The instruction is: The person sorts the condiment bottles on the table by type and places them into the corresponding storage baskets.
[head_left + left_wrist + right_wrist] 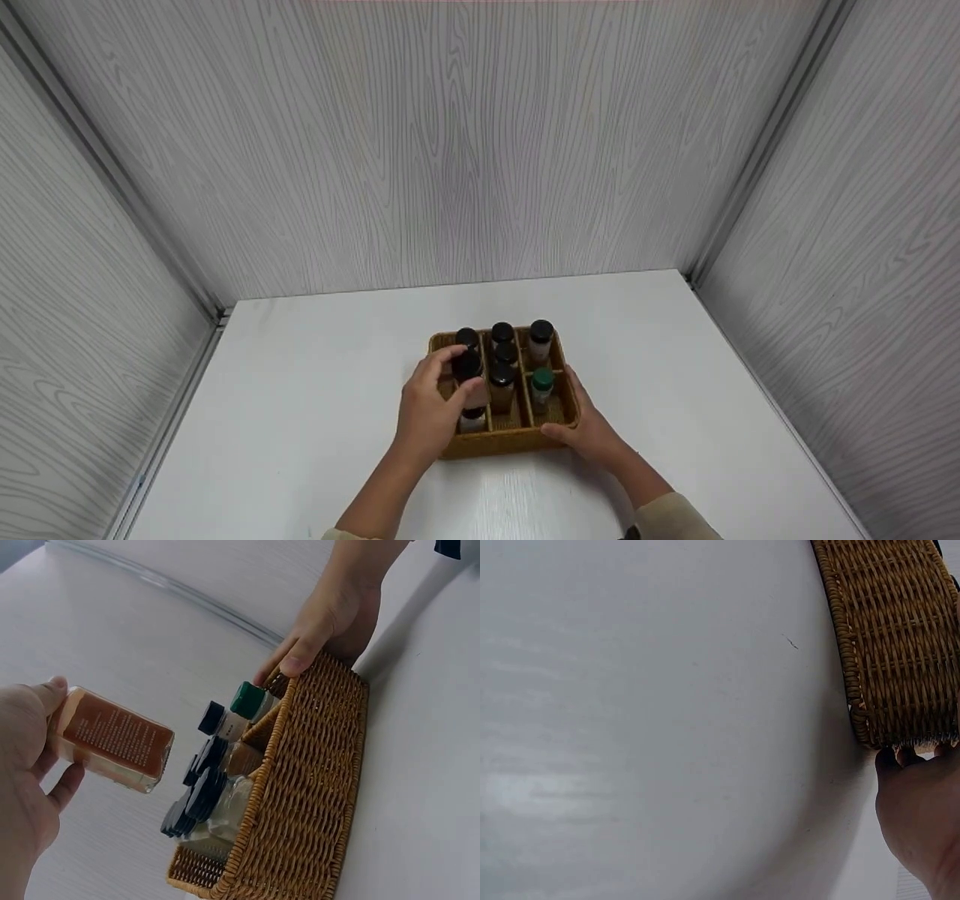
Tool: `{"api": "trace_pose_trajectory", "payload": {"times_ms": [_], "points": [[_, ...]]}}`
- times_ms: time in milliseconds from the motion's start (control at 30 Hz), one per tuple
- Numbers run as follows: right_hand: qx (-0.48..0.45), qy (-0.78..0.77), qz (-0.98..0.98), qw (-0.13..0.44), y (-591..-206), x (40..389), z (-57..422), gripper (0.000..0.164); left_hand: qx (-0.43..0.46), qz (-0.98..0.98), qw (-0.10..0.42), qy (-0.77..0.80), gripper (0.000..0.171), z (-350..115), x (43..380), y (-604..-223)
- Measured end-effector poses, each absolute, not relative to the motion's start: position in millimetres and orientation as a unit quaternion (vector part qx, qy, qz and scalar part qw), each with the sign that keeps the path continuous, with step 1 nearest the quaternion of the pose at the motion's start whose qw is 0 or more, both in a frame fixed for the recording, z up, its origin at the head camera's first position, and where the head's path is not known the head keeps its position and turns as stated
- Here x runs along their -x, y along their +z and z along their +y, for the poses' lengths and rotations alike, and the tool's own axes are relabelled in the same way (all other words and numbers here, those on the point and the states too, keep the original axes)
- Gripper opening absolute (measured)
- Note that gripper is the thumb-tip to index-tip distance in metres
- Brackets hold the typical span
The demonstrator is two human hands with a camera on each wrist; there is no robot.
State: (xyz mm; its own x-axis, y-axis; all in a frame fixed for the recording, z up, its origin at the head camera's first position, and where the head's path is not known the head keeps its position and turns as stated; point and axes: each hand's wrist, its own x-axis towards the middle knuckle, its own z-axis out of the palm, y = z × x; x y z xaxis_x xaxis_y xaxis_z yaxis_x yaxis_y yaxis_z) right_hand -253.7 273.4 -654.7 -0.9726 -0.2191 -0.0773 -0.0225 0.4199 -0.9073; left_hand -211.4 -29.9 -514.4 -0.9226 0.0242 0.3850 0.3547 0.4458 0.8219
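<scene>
My left hand [426, 409] holds a glass spice jar [116, 736] of reddish-brown powder above the left part of a divided wicker basket [495, 444]. Its dark cap [466, 364] shows in the head view; printed text covers the side facing the left wrist camera. At the basket's front right corner, my right hand [596, 435] grips the wicker, thumb at the front rim and fingers along the right side. Several black-capped jars [502, 375] stand in the compartments. A green-capped jar [542, 381] is in the front right one.
The basket sits on a white table [315, 375]. A grey wood-grain panel [450, 150] rises behind the table, with similar panels on the left [82, 300] and right [840, 285].
</scene>
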Motion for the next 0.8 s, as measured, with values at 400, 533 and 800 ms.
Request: {"api": "trace_pose_trajectory", "payload": {"times_ms": [400, 533, 800], "points": [[0.073, -0.529, 0.841, 0.081, -654.5, 254.3, 272.8, 0.128, 0.129, -0.836, 0.133, -0.516, 0.053, -11.6, 216.1, -519.6], [0.072, -0.532, 0.84, 0.081, -654.1, 253.8, 272.8, 0.128, 0.136, -0.835, 0.127, -0.517, 0.053, -6.0, 218.5, -524.8], [0.074, -0.542, 0.833, 0.083, -656.3, 254.4, 272.5, 0.126, 0.132, -0.848, 0.123, -0.498, 0.052, 2.7, 222.7, -537.1]]}}
